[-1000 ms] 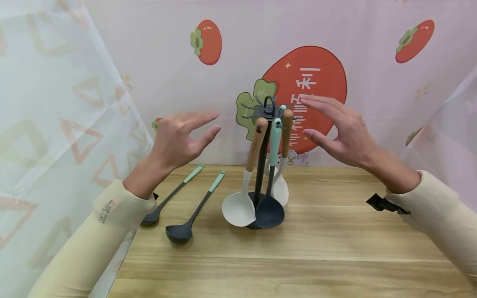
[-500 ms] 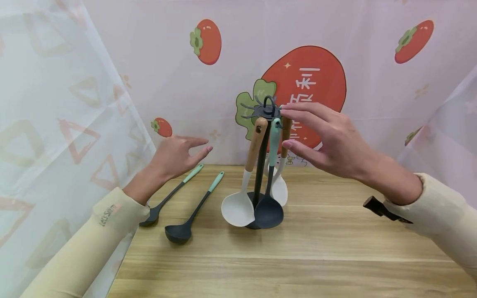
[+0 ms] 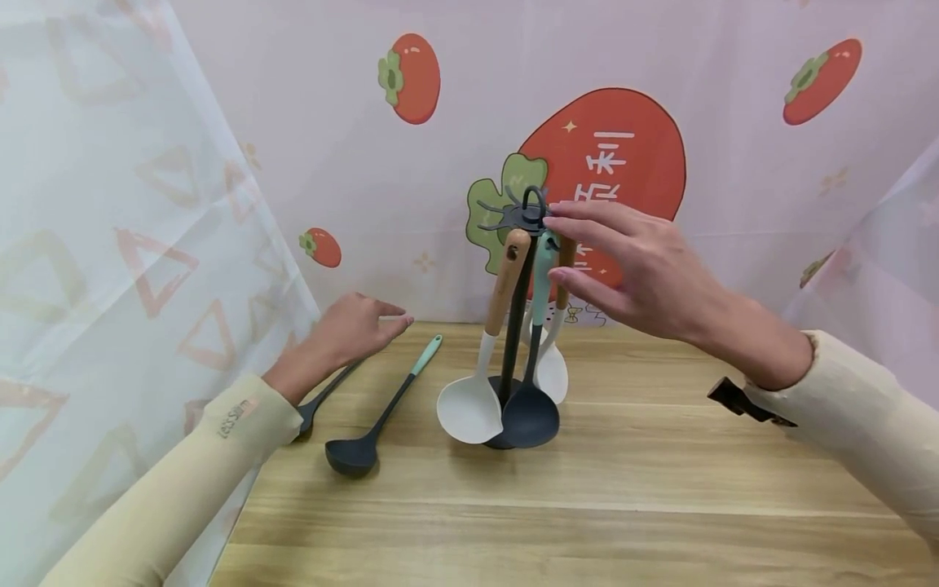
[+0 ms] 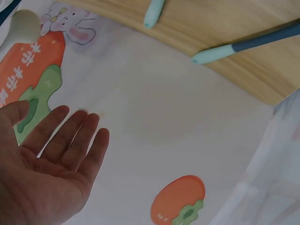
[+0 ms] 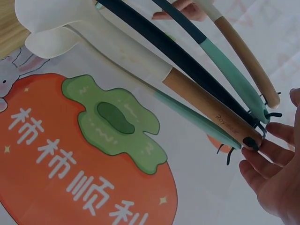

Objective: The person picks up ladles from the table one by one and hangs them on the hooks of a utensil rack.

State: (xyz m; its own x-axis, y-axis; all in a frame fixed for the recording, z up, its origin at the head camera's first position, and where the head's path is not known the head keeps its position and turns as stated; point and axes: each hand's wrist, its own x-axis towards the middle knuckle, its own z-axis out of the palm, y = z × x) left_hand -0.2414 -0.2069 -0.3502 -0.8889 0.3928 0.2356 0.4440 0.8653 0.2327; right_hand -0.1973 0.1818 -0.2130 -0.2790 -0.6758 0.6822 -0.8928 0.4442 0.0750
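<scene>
My left hand (image 3: 359,330) hovers palm down over the far-left dark utensil (image 3: 323,395), its fingers extended and its mint handle (image 4: 213,55) hidden behind the hand in the head view. A dark ladle (image 3: 355,455) with a mint handle lies beside it. My right hand (image 3: 638,265) is at the top of a black utensil stand (image 3: 522,217), fingertips right at the hooks and the wooden handle (image 5: 206,105) of a rear utensil. Also hanging there are a white ladle (image 3: 469,409) with a wooden handle and a dark ladle (image 3: 531,416) with a mint handle.
The wooden table (image 3: 623,497) carries the stand near its middle. Behind it hangs a pale cloth (image 3: 293,122) printed with persimmons, and another cloth (image 3: 95,269) runs along the left side.
My left hand has lowered toward the far-left utensil and now covers its handle. My right hand has moved left to the top of the stand. The utensils stay where they were.
</scene>
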